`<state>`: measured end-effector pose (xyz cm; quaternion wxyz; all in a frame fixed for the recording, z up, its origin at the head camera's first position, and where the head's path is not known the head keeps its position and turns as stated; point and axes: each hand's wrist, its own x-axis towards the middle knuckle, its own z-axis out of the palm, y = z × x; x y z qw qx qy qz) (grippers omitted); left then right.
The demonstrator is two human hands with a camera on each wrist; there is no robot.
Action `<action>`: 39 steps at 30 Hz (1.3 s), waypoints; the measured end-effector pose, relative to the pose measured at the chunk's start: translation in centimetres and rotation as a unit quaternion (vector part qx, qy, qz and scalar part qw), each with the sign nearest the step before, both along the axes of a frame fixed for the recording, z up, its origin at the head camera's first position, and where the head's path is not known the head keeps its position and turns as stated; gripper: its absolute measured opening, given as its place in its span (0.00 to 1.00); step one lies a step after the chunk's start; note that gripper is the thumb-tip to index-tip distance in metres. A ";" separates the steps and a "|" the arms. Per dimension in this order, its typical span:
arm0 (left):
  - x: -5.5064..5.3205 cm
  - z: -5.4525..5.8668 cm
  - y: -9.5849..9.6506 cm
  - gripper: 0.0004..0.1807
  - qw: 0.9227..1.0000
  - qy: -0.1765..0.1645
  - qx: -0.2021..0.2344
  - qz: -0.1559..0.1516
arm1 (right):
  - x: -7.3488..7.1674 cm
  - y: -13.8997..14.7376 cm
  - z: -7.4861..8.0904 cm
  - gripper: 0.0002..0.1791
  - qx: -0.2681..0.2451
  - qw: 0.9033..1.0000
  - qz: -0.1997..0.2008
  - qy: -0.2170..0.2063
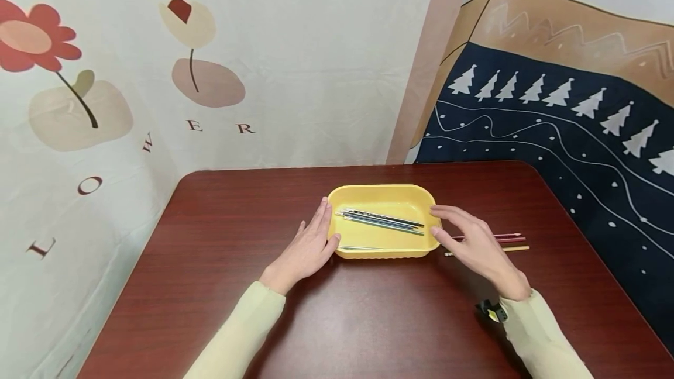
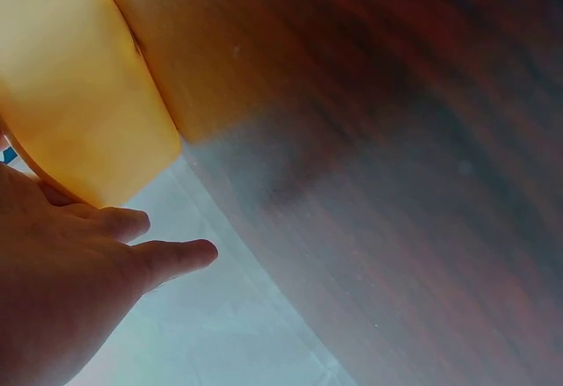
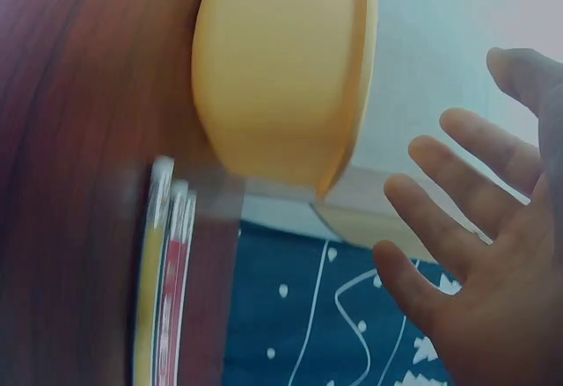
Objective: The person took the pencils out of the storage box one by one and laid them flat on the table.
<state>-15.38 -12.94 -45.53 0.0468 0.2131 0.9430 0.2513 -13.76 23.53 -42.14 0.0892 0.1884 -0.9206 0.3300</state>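
Note:
A yellow plastic basket (image 1: 387,253) stands on the table, with several dark pencils (image 1: 381,221) lying across its floor. Another thin pencil lies along its front wall. My left hand (image 1: 308,244) rests on the basket's left rim, fingers straight; in the left wrist view its fingertips are right at the yellow wall. At the opposite end, my right hand (image 1: 476,247) has its fingers spread at the right rim and holds nothing. The right wrist view shows a gap between those fingers and the basket (image 3: 281,69).
Beside the basket, under the right hand in the head view, lie two red pencils (image 1: 513,240) and a yellow pencil (image 1: 518,248). The brown table (image 1: 221,238) meets printed fabric backdrops at its back and sides. A dark wrist strap (image 1: 492,311) sits at the right sleeve.

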 end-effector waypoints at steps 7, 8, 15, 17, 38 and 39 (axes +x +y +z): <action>-0.1 -0.1 0.1 0.41 1.000 -0.004 -0.005 0.001 | -1.0 -2.0 -0.5 0.22 -0.023 1.000 0.014 0.004; -0.1 -0.1 0.2 0.41 1.000 -0.004 -0.004 0.001 | -1.1 -2.2 -0.5 0.22 -0.027 1.000 0.016 0.001; -0.1 0.0 0.2 0.41 1.000 -0.008 -0.003 -0.001 | -1.8 -4.0 -0.7 0.23 -0.051 0.998 0.022 -0.035; -0.1 0.0 0.2 0.41 1.000 -0.006 -0.004 0.000 | -2.1 -4.6 -0.7 0.23 -0.055 0.997 0.024 -0.042; -0.1 -0.1 0.2 0.41 1.000 -0.004 -0.007 0.007 | -5.6 -8.9 -1.5 0.21 0.001 0.997 0.039 -0.065; -0.1 -0.1 0.2 0.41 1.000 -0.004 -0.007 0.007 | -5.7 -9.0 -1.6 0.21 0.004 0.997 0.040 -0.070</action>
